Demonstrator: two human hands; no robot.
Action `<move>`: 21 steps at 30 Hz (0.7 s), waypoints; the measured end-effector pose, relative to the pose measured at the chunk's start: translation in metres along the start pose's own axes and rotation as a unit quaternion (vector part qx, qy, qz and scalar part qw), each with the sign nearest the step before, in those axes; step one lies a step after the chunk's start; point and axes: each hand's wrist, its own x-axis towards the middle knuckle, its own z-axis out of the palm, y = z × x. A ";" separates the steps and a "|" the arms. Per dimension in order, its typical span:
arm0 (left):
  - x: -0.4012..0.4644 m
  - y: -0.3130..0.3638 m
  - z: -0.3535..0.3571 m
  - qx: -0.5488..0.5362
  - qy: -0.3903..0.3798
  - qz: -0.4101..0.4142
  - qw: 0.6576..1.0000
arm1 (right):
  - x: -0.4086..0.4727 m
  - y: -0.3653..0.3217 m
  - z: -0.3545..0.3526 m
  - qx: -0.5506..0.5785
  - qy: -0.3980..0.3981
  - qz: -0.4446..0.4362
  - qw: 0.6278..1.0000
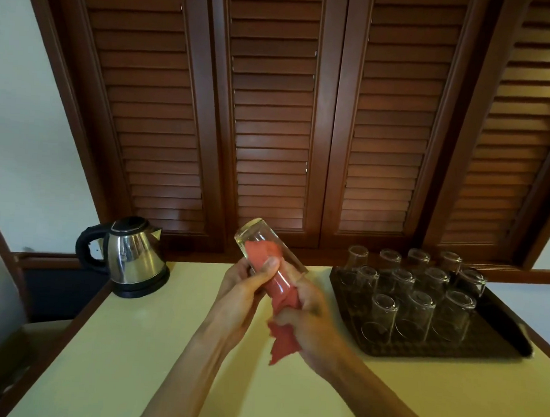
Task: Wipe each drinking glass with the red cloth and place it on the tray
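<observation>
Glass (266,255) held tilted above the desk (132,344) in the left hand's (244,289) grip, base up and away, mouth toward the right hand (306,318) pinching the cloth (281,304) stuffed inside, tray (419,351) nearer that hand.

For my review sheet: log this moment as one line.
stage: wiping | left hand: grips glass | right hand: pushes red cloth inside it | tray: glasses upside down | kettle: idle
</observation>
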 end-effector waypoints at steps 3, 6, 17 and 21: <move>0.001 -0.005 -0.011 -0.007 -0.015 0.024 1.000 | 0.001 0.006 -0.007 0.344 -0.029 0.077 0.935; 0.002 -0.008 -0.017 -0.025 -0.043 0.029 0.998 | 0.002 0.002 -0.005 0.451 -0.015 0.056 0.891; 0.006 0.011 0.009 -0.113 0.034 -0.080 0.990 | 0.000 0.004 0.004 -0.310 0.040 -0.127 0.941; 0.009 0.008 0.005 -0.159 0.078 -0.091 0.980 | -0.005 0.031 -0.006 -0.523 0.098 -0.199 0.823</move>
